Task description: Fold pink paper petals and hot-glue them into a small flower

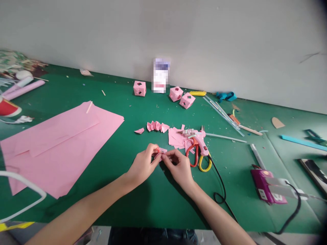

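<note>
Near the table's middle, my left hand (pixel 144 163) and my right hand (pixel 180 168) meet, fingertips pinching a small pink paper piece (pixel 160 154) between them. Fingers hide most of it. Just beyond stands a row of folded pink pieces (pixel 157 126), with a single folded piece (pixel 139 131) to its left. A stack of pink paper strips (pixel 175 137) lies beyond my right hand. The pink glue gun (pixel 201 141) rests there, beside scissors with red and yellow handles (pixel 205 166).
Large pink sheets (pixel 66 146) cover the left side. Three pink paper boxes (pixel 139 88) stand near the wall around a blurred card (pixel 160 75). Clear glue sticks (pixel 224 115) lie at the right, with a purple power block (pixel 268 187) and black cable nearer.
</note>
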Demonstrator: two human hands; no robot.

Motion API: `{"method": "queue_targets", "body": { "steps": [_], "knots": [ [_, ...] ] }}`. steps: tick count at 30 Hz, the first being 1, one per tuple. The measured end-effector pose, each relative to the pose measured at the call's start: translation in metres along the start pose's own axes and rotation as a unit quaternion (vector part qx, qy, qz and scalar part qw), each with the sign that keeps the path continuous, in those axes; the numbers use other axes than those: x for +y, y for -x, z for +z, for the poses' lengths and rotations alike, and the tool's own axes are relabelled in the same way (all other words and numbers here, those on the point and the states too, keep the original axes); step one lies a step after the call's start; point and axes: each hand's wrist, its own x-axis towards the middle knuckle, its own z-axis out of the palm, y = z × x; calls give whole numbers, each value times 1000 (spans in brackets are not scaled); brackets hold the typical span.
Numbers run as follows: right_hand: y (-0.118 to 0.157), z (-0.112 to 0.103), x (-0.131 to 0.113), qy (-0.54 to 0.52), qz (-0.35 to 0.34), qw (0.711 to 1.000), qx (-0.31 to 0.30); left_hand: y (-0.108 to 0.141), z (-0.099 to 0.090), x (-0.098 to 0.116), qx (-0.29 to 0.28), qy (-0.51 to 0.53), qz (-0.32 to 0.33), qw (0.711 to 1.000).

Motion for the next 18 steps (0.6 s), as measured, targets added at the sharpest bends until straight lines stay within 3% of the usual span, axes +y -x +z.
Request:
{"method": "queue_targets", "body": {
  "steps": [3, 5, 8, 11, 15, 18],
  "knots": [
    [2, -3, -8, -83, 27, 996, -10, 1, -4, -6, 7, -52, 91, 994],
    [2, -8, -13, -167, 96, 980, -46, 1, -9, -10, -12, -60, 153, 986],
    [1, -16, -17, -286, 241, 914, -155, 0, -20, -13, -42, -60, 227, 971],
    [-1, -23, -17, -376, 334, 833, -229, 0, -27, -12, -102, -68, 250, 960],
    [0, -24, -18, -472, 388, 744, -269, 7, -29, -14, -174, -104, 256, 945],
    [5, -23, -22, -514, 392, 709, -282, 16, -29, -18, -178, -117, 299, 930]
  ]
}}
